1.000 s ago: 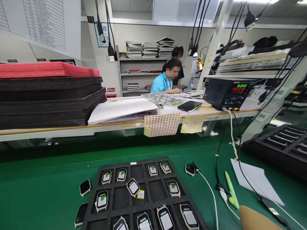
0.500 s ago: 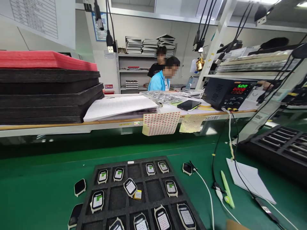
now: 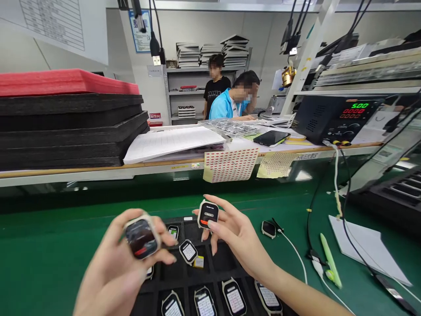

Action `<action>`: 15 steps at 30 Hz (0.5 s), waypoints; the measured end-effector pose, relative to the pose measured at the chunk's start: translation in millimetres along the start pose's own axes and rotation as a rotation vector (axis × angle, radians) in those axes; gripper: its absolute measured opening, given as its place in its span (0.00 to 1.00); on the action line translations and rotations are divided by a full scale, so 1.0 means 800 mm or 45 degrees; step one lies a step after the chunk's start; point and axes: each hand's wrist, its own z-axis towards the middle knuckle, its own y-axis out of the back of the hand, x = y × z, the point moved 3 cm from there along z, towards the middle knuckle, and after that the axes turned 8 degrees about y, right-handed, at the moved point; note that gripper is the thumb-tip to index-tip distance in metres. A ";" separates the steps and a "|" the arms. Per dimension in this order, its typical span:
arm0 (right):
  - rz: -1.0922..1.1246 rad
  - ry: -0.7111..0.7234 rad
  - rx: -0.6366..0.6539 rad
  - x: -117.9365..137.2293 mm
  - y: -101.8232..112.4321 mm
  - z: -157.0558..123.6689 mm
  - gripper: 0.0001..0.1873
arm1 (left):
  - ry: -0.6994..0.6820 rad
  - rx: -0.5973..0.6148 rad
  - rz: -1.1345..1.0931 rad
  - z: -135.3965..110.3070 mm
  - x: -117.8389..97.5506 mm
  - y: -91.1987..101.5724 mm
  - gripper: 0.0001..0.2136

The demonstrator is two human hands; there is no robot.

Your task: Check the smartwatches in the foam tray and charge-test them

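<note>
1. Left hand (image 3: 112, 267) is raised over the near-left part of the foam tray (image 3: 226, 265). Its fingers and thumb are closed round the rim of the left watch (image 3: 141, 237) — screen up, dark w/ a red bar low on it.
2. Right hand (image 3: 237, 237) holds the right watch (image 3: 208, 214) above the tray's far edge. The case sides are pinched btw thumb and fingertips, and the other fingers are spread loose. Screen is lit, red button showing.
3. To do this well, I'd judge:
   - Grip by the case edges only and keep pads off the glass (smears hide faults).
   - Tilt each screen square to the eye.
   - Keep both watches over the foam, not the green mat (image 3: 49, 245) — a slip then lands soft.
4. Tray is black foam w/ square cells.
   - Near row: four lit watches (image 3: 235, 299), one per cell.
   - Mid row: a tilted watch (image 3: 189, 251) lies askew across a cell wall, w/ a small yellow block (image 3: 198, 262) just beside it.
   - Far row: one lit far-row watch (image 3: 173, 231) shows btw the hands; the rest is hidden.
5. Off the tray, a cabled watch (image 3: 269, 229) lies on the mat to the right, w/ a green pen (image 3: 329, 259) near it.
</note>
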 end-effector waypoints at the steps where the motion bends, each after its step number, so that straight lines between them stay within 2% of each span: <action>1: 0.005 -0.003 0.011 0.000 0.000 -0.001 0.27 | 0.053 0.020 -0.040 0.008 0.002 -0.012 0.22; 3: 0.016 -0.013 0.026 0.001 0.000 -0.002 0.28 | 0.143 0.027 -0.086 0.021 0.007 -0.032 0.17; 6: 0.007 -0.034 0.048 0.002 -0.001 -0.002 0.29 | 0.175 0.067 -0.042 0.031 0.016 -0.046 0.19; 15: -0.034 -0.002 0.065 0.003 -0.002 -0.006 0.25 | 0.090 0.145 0.123 0.039 0.033 -0.038 0.17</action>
